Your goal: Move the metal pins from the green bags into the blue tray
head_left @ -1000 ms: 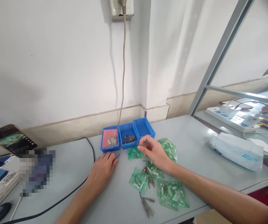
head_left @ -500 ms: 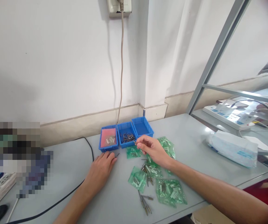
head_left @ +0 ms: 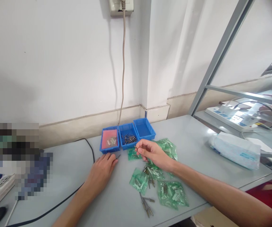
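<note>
My left hand (head_left: 104,167) rests on the grey table just in front of the left blue bin (head_left: 101,148), fingers curled. A thin dark metal pin (head_left: 118,156) sticks out past its thumb and forefinger. My right hand (head_left: 151,152) is raised above a small green bag (head_left: 132,154), thumb and forefinger pinching a small metal piece (head_left: 135,147), mostly hidden by the fingers. The middle blue bin (head_left: 123,145) behind it holds many loose metal pins (head_left: 129,139). Loose brass-ended metal pins (head_left: 147,206) lie on the table nearer to me.
Green plastic bags of metal parts (head_left: 173,194) lie around my right forearm. The right blue bin (head_left: 144,127) stands by the wall. A white plastic packet (head_left: 235,151) is to the right, a metal frame (head_left: 221,56) behind it. A black cable (head_left: 62,206) crosses the left side.
My right hand has moved slightly down and to the left with the small piece pinched. My left hand stays in place; the view has shifted slightly.
</note>
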Demonstrator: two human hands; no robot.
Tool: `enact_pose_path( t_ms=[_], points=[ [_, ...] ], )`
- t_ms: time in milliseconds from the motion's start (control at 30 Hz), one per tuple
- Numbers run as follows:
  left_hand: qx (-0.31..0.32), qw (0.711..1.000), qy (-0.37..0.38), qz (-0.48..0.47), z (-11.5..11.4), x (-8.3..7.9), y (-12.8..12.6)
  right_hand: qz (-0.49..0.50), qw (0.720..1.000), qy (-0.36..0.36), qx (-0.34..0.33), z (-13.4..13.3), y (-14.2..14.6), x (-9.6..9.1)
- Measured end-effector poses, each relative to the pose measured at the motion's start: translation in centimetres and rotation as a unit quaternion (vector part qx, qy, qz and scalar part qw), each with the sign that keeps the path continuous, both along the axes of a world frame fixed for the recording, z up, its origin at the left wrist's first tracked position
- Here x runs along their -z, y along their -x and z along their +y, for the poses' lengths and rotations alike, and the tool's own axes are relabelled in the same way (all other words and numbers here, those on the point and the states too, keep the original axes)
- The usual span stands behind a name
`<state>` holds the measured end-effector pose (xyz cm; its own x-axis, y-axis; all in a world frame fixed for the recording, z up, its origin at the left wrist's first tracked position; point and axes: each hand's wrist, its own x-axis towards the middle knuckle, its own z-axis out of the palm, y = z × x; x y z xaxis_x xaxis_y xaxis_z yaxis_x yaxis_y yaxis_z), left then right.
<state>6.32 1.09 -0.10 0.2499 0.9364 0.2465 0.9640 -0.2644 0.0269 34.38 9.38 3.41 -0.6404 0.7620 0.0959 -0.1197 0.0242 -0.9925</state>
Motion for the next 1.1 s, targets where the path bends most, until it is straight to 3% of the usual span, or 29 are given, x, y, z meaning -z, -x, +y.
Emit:
enact_pose_path(
  t_ms=[233,433,733,933,1100],
  points=[
    [0.008,1.0,-0.003,-0.001,0.0,0.2,0.1,-0.037,0.992,-0.098,0.066,0.2,0.1,0.5],
    [0.008,1.0,-0.007,-0.002,-0.1,0.0,0.0,-0.043,0.992,-0.1,0.064,0.3,0.2,0.9],
    [0.007,1.0,0.001,0.001,-0.2,-0.3,-0.1,-0.002,1.0,-0.009,0.017,0.0,0.1,-0.2],
    [0.008,1.0,0.008,-0.003,-0.3,-0.5,-0.2,0.029,0.998,0.046,0.027,0.0,0.1,0.1],
    [0.004,1.0,0.004,-0.006,-0.3,-0.5,-0.2,0.071,0.99,0.122,-0.003,0.2,0.2,0.3]
  ],
)
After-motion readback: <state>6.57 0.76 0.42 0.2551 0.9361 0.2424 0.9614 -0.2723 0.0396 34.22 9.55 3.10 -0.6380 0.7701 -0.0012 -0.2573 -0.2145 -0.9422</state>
